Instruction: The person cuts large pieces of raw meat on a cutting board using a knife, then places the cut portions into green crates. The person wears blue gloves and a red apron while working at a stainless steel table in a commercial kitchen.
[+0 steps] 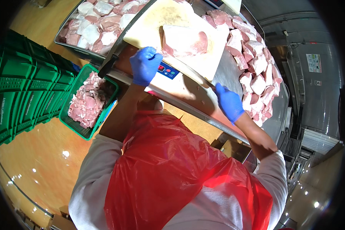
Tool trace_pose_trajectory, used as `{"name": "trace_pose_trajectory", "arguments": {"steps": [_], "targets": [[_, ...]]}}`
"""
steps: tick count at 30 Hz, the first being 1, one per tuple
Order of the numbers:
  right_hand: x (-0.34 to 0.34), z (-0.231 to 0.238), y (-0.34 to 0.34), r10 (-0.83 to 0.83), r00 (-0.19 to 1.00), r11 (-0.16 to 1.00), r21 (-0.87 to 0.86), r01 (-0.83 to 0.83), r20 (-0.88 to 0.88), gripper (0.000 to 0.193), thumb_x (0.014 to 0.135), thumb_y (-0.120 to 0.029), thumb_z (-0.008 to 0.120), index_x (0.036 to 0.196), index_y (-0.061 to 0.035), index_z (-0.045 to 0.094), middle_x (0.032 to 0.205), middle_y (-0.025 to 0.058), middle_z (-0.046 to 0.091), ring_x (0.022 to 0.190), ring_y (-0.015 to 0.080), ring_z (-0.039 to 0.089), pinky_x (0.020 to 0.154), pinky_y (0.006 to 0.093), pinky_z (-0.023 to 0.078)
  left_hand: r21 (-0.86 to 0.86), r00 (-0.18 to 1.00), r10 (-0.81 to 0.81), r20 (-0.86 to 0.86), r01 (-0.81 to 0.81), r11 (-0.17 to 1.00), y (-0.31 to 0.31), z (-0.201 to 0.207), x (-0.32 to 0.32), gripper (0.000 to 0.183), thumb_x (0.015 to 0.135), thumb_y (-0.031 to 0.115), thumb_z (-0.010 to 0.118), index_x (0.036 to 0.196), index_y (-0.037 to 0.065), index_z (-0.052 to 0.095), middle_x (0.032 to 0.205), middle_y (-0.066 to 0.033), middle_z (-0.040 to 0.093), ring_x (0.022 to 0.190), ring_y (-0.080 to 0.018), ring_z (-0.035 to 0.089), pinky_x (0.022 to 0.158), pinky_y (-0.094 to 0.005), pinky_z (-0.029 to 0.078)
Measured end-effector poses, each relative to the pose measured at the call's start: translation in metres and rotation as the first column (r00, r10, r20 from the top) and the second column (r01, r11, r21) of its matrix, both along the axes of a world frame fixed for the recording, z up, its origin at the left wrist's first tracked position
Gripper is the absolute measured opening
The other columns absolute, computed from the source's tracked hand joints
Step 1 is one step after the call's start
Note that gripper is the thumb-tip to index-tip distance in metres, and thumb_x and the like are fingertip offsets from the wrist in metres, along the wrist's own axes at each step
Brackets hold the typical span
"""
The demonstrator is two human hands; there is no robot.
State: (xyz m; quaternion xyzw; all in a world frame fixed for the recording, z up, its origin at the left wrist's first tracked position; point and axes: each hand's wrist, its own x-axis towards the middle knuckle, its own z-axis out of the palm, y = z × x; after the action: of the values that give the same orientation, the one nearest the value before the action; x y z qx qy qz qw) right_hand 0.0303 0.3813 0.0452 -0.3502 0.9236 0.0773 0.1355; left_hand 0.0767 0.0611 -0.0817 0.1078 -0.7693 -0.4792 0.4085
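Observation:
My left hand [145, 66], in a blue glove, is closed beside the near left edge of a white cutting board [214, 46]. Whatever its curled fingers hold, if anything, is hidden. My right hand [228, 102], gloved in blue too, is wrapped round the handle of a knife [204, 81]. The blade points up and left along the board's near edge. On the board lies one large piece of raw pale pink meat [184, 41] with a white fat side, touched by neither hand. Below the board, a blue scale panel [168, 71] shows red digits.
A metal tub [82, 50] of meat pieces stands at the far left. Many meat chunks [257, 65] are heaped on the steel table [229, 74] at right. A green crate [79, 131] of trimmings sits by stacked green crates [23, 84]. A dark handle [109, 65] juts near the table's left corner.

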Motion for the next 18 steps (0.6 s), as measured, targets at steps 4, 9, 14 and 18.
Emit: {"name": "trace_pose_trajectory", "arguments": {"steps": [4, 9, 14, 18], "targets": [[0.014, 0.014, 0.014, -0.011, 0.998, 0.984, -0.178, 0.000, -0.059, 0.015, 0.097, -0.015, 0.055, 0.110, -0.0095, 0.051, 0.087, 0.0204, 0.065, 0.074, 0.0424, 0.068, 0.062, 0.0503, 0.055, 0.281, 0.988, -0.086, 0.127, 0.047, 0.958, -0.010, 0.002, 0.037, 0.005, 0.080, 0.004, 0.071, 0.080, 0.004, 0.066, 0.065, -0.0086, 0.063, 0.059, -0.0209, 0.062, 0.057, -0.0310, 0.049], [0.023, -0.012, -0.052, -0.033, 0.997, 0.919, -0.395, 0.004, -0.068, 0.017, 0.095, -0.014, 0.057, 0.108, -0.0056, 0.051, 0.088, 0.0228, 0.065, 0.077, 0.0432, 0.068, 0.064, 0.0509, 0.055, 0.650, 0.999, -0.041, -0.026, 0.048, 0.758, 0.012, -0.002, 0.044, 0.009, 0.086, 0.005, 0.072, 0.094, 0.003, 0.068, 0.074, -0.0013, 0.064, 0.066, -0.0104, 0.060, 0.066, -0.0261, 0.052], [0.002, -0.005, -0.159, 0.030, 0.998, 0.887, -0.460, -0.050, -0.050, 0.022, 0.093, -0.010, 0.054, 0.114, -0.0038, 0.052, 0.095, 0.0272, 0.065, 0.081, 0.0454, 0.067, 0.071, 0.0517, 0.055, 0.332, 0.963, 0.203, 0.177, -0.253, 0.909, 0.032, 0.000, -0.001, 0.024, 0.082, 0.019, 0.077, 0.096, 0.002, 0.069, 0.075, -0.0100, 0.068, 0.063, -0.0172, 0.062, 0.066, -0.0331, 0.054], [-0.015, -0.031, -0.138, 0.034, 0.999, 0.938, -0.346, -0.030, 0.008, 0.025, 0.095, -0.016, 0.052, 0.118, -0.0054, 0.052, 0.100, 0.0267, 0.066, 0.083, 0.0452, 0.068, 0.073, 0.0511, 0.056, 0.270, 0.943, 0.090, 0.319, -0.182, 0.946, 0.032, 0.013, -0.005, 0.017, 0.079, 0.018, 0.075, 0.082, 0.002, 0.068, 0.069, -0.0130, 0.067, 0.064, -0.0194, 0.065, 0.063, -0.0352, 0.052]]}}
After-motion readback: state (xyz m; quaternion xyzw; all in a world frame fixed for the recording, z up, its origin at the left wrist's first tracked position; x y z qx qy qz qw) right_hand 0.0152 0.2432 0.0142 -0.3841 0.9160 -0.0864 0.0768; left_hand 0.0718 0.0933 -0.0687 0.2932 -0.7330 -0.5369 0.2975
